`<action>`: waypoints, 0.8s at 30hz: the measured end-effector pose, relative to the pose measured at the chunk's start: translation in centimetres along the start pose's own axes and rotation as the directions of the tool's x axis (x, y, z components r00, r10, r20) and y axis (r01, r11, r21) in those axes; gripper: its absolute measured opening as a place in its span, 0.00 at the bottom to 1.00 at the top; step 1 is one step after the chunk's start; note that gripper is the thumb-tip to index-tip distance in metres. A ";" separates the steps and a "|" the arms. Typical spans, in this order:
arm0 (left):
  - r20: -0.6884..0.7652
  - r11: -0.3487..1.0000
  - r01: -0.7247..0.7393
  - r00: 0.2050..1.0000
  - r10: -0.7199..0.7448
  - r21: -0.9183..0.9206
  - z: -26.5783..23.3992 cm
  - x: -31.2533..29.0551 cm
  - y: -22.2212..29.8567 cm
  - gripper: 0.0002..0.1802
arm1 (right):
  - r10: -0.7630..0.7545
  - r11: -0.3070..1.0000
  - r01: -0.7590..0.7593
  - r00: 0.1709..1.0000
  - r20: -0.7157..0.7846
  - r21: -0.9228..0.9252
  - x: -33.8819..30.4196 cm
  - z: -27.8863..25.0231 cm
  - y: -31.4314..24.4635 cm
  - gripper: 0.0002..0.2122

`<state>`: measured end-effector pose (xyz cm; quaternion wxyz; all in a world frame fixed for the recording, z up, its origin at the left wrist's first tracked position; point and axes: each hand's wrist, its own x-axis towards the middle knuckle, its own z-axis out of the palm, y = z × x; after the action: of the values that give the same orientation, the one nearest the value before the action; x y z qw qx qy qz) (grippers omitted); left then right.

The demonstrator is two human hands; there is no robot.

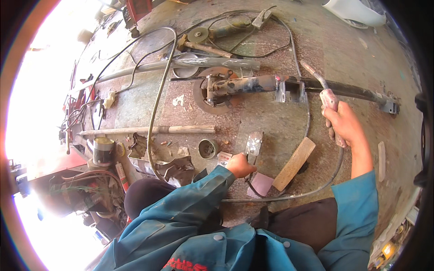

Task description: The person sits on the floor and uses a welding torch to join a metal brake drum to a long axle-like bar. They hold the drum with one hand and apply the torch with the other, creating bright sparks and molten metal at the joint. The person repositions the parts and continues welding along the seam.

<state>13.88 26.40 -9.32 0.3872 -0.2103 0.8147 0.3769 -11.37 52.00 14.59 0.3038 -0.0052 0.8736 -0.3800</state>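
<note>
In my right hand (346, 122), the fingers are wrapped round the reddish handle of a welding torch (329, 100). Its bent metal neck points up and left, above a long dark metal bar, and a cable runs down from the handle. My left hand (240, 165) is closed round the thin handles of a metal clamp-like tool whose exact kind I cannot make out. A worn, pale-speckled metal plate (254, 142) stands at its far end. Beyond both hands lies a rusty metal tube (246, 85) with a square bracket (290, 91) at its right and a round disc (203, 97) at its left.
A wooden block (294, 164) lies between my hands, beside a pinkish square sheet (261, 184). Left of these are a small round cup (208, 148) and a wooden pole (181, 129). Further off are a hammer (208, 49), an angle grinder (221, 31) and looping cables (163, 90).
</note>
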 end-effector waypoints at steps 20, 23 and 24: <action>-0.789 0.976 -0.214 0.594 0.155 0.030 -4.1 7.0 5.6 0.37 | 0.009 1.000 -0.009 1.000 -0.004 0.004 -2.3 -1.0 0.6 0.11; -0.778 0.975 -0.221 0.612 0.144 0.006 -3.9 8.0 4.7 0.38 | 0.006 1.000 -0.006 1.000 -0.016 0.003 -2.3 -0.7 0.3 0.11; -0.772 0.974 -0.227 0.620 0.143 -0.002 -3.7 8.2 4.4 0.38 | 0.007 1.000 -0.007 1.000 -0.013 0.004 -2.3 -0.7 0.3 0.10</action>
<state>4.31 25.84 -12.28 -0.0465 -0.2839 0.8992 0.3298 -9.82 53.25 15.95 0.2995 0.0011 0.8748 -0.3809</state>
